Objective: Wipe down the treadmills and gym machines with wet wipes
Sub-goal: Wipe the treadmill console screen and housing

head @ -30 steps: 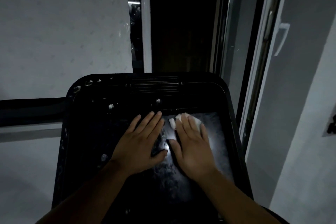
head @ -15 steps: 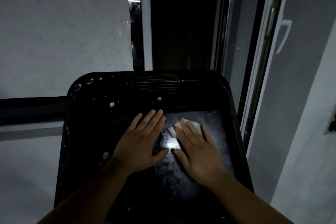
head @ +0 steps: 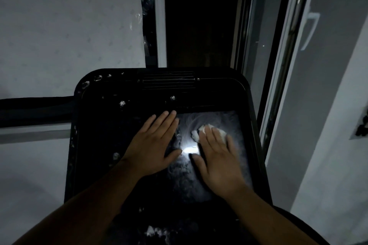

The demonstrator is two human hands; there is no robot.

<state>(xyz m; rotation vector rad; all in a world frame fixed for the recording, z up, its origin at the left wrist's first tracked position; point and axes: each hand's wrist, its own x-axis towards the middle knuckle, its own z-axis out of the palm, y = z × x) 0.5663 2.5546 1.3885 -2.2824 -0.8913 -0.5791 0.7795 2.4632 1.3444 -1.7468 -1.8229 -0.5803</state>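
A black treadmill console (head: 103, 145) fills the middle of the dim view, its glossy screen (head: 237, 123) smeared with grey wipe streaks and a bright light glare. My right hand (head: 219, 159) lies flat with straight fingers on a crumpled white wet wipe (head: 201, 132), pressing it onto the screen's upper right part. Only the wipe's edges show past the fingertips. My left hand (head: 155, 147) rests flat and open on the console just left of the screen, fingers pointing away from me.
A ribbed vent (head: 168, 82) sits at the console's far edge, with white specks along the left rim. A black handrail (head: 35, 108) runs off to the left. Behind are a pale curtain (head: 69, 22), a dark window opening (head: 199, 16) and a white window frame with handle (head: 310, 30) at right.
My right hand has slid the wipe to the right and slightly away across the screen. My left hand has stayed in place.
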